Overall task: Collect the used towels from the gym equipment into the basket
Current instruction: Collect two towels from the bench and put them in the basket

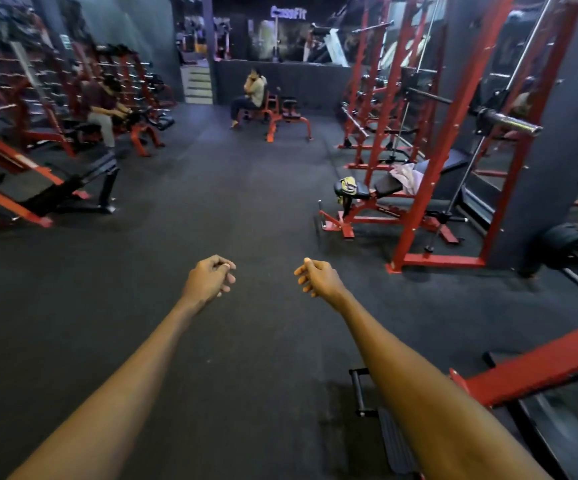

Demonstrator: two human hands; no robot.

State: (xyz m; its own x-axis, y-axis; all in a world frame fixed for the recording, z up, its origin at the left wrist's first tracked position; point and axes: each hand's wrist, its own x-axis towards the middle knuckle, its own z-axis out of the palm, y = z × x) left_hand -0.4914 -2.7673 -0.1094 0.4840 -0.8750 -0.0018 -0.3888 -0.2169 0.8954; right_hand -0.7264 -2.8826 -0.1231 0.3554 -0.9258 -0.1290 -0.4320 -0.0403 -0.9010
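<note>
Dark gym floor (246, 202) is stretching toward the bench (389, 183), where a soft, light towel (407, 176) is lying; left hand (209, 280) and right hand (317, 277) are curling loosely, empty.

Matt rubber floor (246, 188), soft cloth towel (407, 176).

towel (407, 176): lying on the bench (389, 183), far right
rack (429, 140): standing round that bench
hands (209, 280): near, centre, apart

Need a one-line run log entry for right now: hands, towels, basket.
left hand: empty, fingers curled | right hand: empty, fingers curled | pale towel: on bench, ahead right | yellow cloth: on bench end | basket: not in view
</note>
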